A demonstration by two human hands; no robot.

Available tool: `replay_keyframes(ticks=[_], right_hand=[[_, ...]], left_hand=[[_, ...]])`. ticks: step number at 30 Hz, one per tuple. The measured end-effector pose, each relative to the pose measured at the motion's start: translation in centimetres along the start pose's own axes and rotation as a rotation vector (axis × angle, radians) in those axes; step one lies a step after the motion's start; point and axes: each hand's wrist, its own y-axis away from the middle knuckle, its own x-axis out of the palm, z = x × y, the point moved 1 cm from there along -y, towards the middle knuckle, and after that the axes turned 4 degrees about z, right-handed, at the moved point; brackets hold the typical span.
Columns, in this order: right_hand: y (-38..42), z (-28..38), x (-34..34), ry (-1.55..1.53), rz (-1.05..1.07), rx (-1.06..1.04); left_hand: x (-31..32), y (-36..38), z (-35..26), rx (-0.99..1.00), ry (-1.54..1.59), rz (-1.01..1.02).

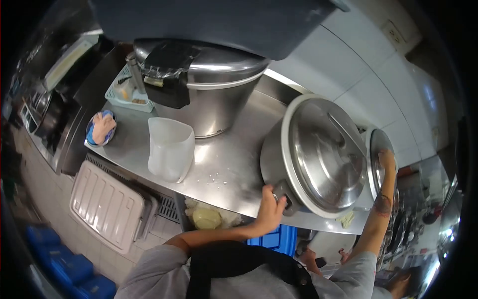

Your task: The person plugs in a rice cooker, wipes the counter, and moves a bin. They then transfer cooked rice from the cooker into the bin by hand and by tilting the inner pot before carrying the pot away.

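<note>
A large steel rice cooker (328, 154) with a domed lid stands tilted toward me at the right of the steel counter. My left hand (270, 210) grips the grey side handle (285, 197) at its front, thumb and finger around it. Behind it on the right is a second lidded steel pot (374, 162), partly hidden. My right hand (387, 160) reaches past the cooker to this pot's lid; its fingers are small and mostly hidden, so their grip cannot be told. Left of the cooker stands a translucent plastic scoop-shaped container (171, 152).
A tall steel cooker (214, 99) with a taped black front stands at the back. Left are a pale green basket (130, 102) and a bowl with a pink cloth (102, 128). Below sit a lidded crate (105, 207) and blue bins (72, 269). Another person's hand (309, 258) shows below the counter.
</note>
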Motion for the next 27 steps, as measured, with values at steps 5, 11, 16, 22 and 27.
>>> replay_keyframes(ticks=[5, 11, 16, 22, 27], right_hand=[[-5.9, 9.3, -9.8, -0.364, -0.19, -0.109], [-9.4, 23.8, -16.7, -0.515, 0.272, -0.387], [-5.4, 24.8, -18.3, -0.83, 0.575, -0.091], [-4.9, 20.6, -13.4, -0.891, 0.47, -0.188], [-3.4, 19.4, -15.2, -0.909, 0.644, 0.008]], left_hand=[[0.4, 3.0, 0.7, 0.142, -0.068, 0.211], [2.4, 4.0, 3.3, -0.464, 0.168, 0.764], [1.4, 3.5, 2.3, -0.444, 0.496, 0.665], [-2.8, 0.4, 1.0, -0.386, 0.511, 0.532], [-7.5, -4.1, 0.7, -0.215, 0.101, 0.087]])
